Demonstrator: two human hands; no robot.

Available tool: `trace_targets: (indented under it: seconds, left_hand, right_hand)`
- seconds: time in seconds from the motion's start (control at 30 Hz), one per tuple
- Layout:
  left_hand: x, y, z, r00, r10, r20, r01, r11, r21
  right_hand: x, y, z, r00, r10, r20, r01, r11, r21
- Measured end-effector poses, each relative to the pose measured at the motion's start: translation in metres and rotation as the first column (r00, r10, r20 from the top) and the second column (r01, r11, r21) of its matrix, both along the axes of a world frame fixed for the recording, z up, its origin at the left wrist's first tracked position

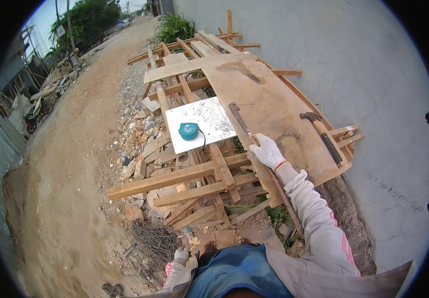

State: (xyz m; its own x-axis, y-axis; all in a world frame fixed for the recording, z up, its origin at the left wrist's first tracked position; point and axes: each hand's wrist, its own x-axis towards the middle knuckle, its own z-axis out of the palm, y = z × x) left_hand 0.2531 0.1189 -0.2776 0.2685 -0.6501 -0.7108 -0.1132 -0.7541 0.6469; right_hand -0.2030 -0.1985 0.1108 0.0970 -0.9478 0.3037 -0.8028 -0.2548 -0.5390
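1. Nearest the camera is the blue shirt, worn under an open pale jacket; the person stands at the near end, which probably brings the tools within reach.
2. The right hand, gloved, is closed around the long metal bar partway along it, perhaps for balance.
3. That bar lies along the left edge of the worktop, its hooked end pointing away and its other end passing the near edge; such an overhang would make it easy to grip.
4. The left hand, also gloved, hangs low beside the tangled wire; its fingers are too small to tell how far open they are or whether they hold anything.
5. The teal tape measure sits on the white panel, likely because it is flat.
6. The hammer rests near the right edge, seemingly set aside.
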Motion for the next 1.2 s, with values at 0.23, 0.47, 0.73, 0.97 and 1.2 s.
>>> trace_targets:
  seconds: [0.23, 0.47, 0.73, 0.97, 1.2]
  left_hand:
    - [-0.066, 0.099, 0.025, 0.908, -0.282, 0.309, 0.261, 0.959, 0.109]
    - [-0.087, 0.099, 0.027, 0.886, -0.289, 0.362, 0.260, 0.957, 0.127]
    - [-0.092, 0.042, 0.022, 0.924, -0.286, 0.254, 0.329, 0.933, -0.145]
    - [-0.119, -0.018, 0.064, 0.949, -0.275, 0.158, 0.301, 0.935, -0.185]
    - [-0.170, -0.066, 0.150, 0.944, -0.277, 0.180, 0.327, 0.859, -0.395]
  right_hand:
    - [-0.026, -0.063, -0.006, 0.907, -0.028, -0.419, 0.061, 0.996, 0.064]
    - [-0.115, -0.026, 0.021, 0.911, -0.052, -0.409, 0.093, 0.992, 0.082]
    - [-0.319, 0.033, 0.013, 0.664, -0.352, -0.660, 0.566, 0.813, 0.136]
    - [-0.339, 0.060, -0.020, 0.791, -0.427, -0.438, 0.509, 0.857, 0.084]
    - [-0.346, 0.090, 0.011, 0.835, -0.389, -0.388, 0.515, 0.801, 0.306]
